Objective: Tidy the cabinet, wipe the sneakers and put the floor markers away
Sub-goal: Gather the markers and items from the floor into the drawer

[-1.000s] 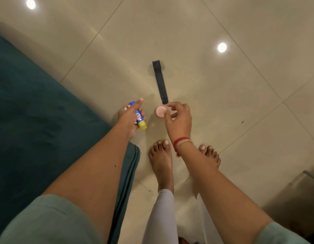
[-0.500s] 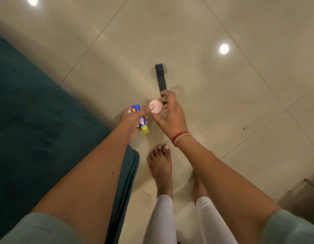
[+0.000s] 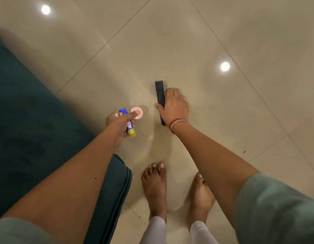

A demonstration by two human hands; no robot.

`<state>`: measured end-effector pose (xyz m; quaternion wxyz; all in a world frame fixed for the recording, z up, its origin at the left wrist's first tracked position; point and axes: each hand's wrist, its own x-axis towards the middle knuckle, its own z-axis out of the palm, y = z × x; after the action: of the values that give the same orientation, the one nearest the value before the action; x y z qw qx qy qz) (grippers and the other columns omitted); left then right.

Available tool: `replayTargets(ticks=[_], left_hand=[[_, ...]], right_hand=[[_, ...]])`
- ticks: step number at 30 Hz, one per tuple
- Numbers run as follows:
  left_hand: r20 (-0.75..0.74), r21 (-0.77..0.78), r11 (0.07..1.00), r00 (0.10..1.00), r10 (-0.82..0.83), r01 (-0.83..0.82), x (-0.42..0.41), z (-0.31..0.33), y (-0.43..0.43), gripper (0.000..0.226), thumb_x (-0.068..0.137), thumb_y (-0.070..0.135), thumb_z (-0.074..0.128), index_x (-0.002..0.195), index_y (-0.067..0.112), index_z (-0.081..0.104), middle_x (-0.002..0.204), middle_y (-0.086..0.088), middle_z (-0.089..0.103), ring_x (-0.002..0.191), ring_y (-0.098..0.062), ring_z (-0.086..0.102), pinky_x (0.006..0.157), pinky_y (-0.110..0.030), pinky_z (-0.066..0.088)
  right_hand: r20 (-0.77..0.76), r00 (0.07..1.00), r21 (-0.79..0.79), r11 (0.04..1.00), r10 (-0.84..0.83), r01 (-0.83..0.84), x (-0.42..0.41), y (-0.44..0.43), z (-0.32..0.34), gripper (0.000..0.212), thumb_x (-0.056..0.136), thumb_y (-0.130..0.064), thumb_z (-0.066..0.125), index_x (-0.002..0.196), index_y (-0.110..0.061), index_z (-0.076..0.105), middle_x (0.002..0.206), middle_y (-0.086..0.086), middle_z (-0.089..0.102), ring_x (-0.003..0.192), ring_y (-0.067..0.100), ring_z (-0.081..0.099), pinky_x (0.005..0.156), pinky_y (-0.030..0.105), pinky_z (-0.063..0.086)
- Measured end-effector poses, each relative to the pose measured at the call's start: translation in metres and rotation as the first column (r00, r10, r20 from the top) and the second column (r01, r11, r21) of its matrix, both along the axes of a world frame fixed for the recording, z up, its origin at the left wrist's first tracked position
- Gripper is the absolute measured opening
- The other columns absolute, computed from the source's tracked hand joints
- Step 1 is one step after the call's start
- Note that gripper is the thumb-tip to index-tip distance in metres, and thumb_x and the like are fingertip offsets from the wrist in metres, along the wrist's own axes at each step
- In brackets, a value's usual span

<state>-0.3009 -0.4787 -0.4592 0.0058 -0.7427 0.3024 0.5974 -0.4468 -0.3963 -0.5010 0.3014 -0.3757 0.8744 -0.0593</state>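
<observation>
Lifting the dark strip off the floor: right hand clamps its middle, thumb on one edge, fingers over the other. Left hand full, gripping glue stick, thumb pinning pink disc. Best to peel from one end, slowly, in case it sticks; keep left grip steady

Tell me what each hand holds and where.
Left hand grips a blue-yellow tube round its middle, finger pinning a pink disc; right hand grips the dark strip mid-length.

light: dim, warm | glare: two ceiling-lamp reflections on glossy floor | edges: wide-angle bend, soft
</observation>
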Motion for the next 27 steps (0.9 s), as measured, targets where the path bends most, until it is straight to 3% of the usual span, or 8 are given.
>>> replayTargets(ticks=[2, 4, 8, 14, 16, 22, 25, 27], left_hand=[[0.006, -0.008, 1.000, 1.000, 0.005, -0.005, -0.002, -0.001, 0.002, 0.032, 0.074, 0.017, 0.081, 0.074, 0.020, 0.050, 0.069, -0.003, 0.059, 0.066, -0.017, 0.057, 0.066, -0.032, 0.049], [0.012, -0.003, 1.000, 1.000, 0.013, -0.013, -0.005, 0.009, 0.010, 0.032, 0.074, 0.017, 0.081, 0.074, 0.020, 0.050, 0.071, -0.003, 0.059, 0.066, -0.016, 0.057, 0.069, -0.035, 0.049], [0.004, 0.039, 0.999, 1.000, 0.016, -0.016, -0.019, 0.064, 0.035, 0.031, 0.076, 0.015, 0.080, 0.078, 0.018, 0.049, 0.071, -0.003, 0.058, 0.060, -0.013, 0.056, 0.059, -0.030, 0.047], [-0.061, 0.143, 0.990, 0.998, 0.026, -0.017, -0.060, 0.207, 0.072, 0.029, 0.076, 0.013, 0.080, 0.077, 0.016, 0.051, 0.073, -0.003, 0.059, 0.060, -0.011, 0.057, 0.055, -0.026, 0.048], [-0.097, 0.163, 0.985, 0.994, -0.043, 0.058, -0.073, 0.266, 0.081, 0.030, 0.074, 0.015, 0.081, 0.076, 0.014, 0.051, 0.074, -0.005, 0.058, 0.059, -0.014, 0.055, 0.054, -0.025, 0.046], [-0.254, 0.148, 0.931, 0.922, -0.291, 0.335, -0.089, 0.450, 0.099, 0.030, 0.077, 0.016, 0.079, 0.076, 0.015, 0.049, 0.068, -0.002, 0.056, 0.057, -0.012, 0.055, 0.052, -0.024, 0.043], [-0.334, 0.135, 0.890, 0.865, -0.374, 0.436, -0.083, 0.519, 0.102, 0.030, 0.079, 0.012, 0.076, 0.073, 0.016, 0.047, 0.065, -0.002, 0.052, 0.051, -0.011, 0.052, 0.045, -0.021, 0.040], [-0.349, 0.130, 0.862, 0.836, -0.423, 0.490, -0.075, 0.552, 0.105, 0.029, 0.079, 0.010, 0.076, 0.074, 0.016, 0.048, 0.061, -0.002, 0.051, 0.049, -0.012, 0.049, 0.045, -0.022, 0.039]], right_hand=[[0.000, 1.000, 0.008, 1.000, -0.015, 0.015, 0.003, -0.001, -0.003, 0.037, 0.090, -0.035, 0.056, 0.114, -0.008, 0.048, 0.115, 0.010, 0.050, 0.100, 0.027, 0.054, 0.080, 0.036, 0.043], [0.125, 0.981, -0.026, 0.988, -0.148, 0.152, 0.004, 0.011, 0.007, 0.022, 0.092, -0.021, 0.051, 0.107, -0.006, 0.051, 0.110, 0.014, 0.054, 0.099, 0.032, 0.054, 0.079, 0.039, 0.041], [0.354, 0.855, -0.052, 0.905, -0.379, 0.422, -0.001, 0.055, 0.074, 0.004, 0.094, -0.011, 0.042, 0.097, -0.008, 0.042, 0.079, 0.009, 0.054, 0.076, 0.035, 0.056, 0.061, 0.031, 0.033], [0.264, 0.817, -0.048, 0.839, -0.513, 0.542, -0.012, 0.121, 0.246, 0.032, 0.094, -0.048, 0.038, 0.109, -0.022, 0.050, 0.091, -0.001, 0.061, 0.082, 0.019, 0.058, 0.068, 0.031, 0.043], [0.262, 0.770, 0.020, 0.801, -0.582, 0.599, -0.010, 0.145, 0.304, 0.035, 0.097, -0.046, 0.030, 0.102, -0.022, 0.054, 0.094, 0.000, 0.061, 0.085, 0.021, 0.058, 0.071, 0.033, 0.044], [0.296, 0.539, -0.047, 0.551, -0.788, 0.833, 0.006, 0.199, 0.486, 0.012, 0.097, -0.024, 0.044, 0.088, -0.019, 0.049, 0.082, 0.002, 0.058, 0.076, 0.022, 0.055, 0.065, 0.030, 0.039], [0.340, 0.374, -0.075, 0.372, -0.863, 0.925, 0.013, 0.220, 0.553, 0.007, 0.096, -0.016, 0.043, 0.093, -0.017, 0.049, 0.089, 0.005, 0.060, 0.083, 0.025, 0.061, 0.075, 0.039, 0.050], [0.381, 0.286, -0.073, 0.280, -0.879, 0.957, 0.022, 0.234, 0.587, 0.010, 0.096, -0.013, 0.041, 0.101, -0.017, 0.049, 0.093, 0.005, 0.062, 0.086, 0.025, 0.063, 0.077, 0.036, 0.051]])
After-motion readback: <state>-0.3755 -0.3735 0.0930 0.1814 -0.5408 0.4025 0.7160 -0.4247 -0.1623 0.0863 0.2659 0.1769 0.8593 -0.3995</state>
